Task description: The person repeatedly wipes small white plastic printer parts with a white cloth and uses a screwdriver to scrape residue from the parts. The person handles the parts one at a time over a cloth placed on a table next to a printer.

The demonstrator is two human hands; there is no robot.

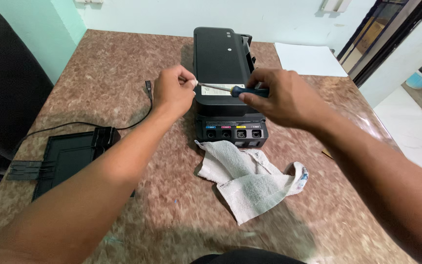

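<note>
Two hands meet over the black printer point(223, 73), and between them I hold a screwdriver point(230, 89) lying almost level across its top. My right hand point(274, 98) is closed around the blue-and-black handle, while my left hand point(173, 90) pinches the tip of the metal shaft between thumb and forefinger; whether a screw or some small white piece sits in that pinch I cannot tell. I judge the step in hand to be readying the tool, the tip being checked or loaded before it goes to the machine. The next move, as I read it, calls for tilting the shaft downward and seating the tip squarely, with the left grip letting go only once the tip is steady. Directly beneath both hands the printer stands on the brown marbled desk point(123, 63), a boxy matt-black body with a pale label on top and a row of four ink ports with coloured tags on the face nearest me. Just below the right hand lies a crumpled white cloth point(245, 176); below and outward of the left hand rests a detached black tray point(69, 156), with a thin black cable point(142, 107) trailing past it.
</note>
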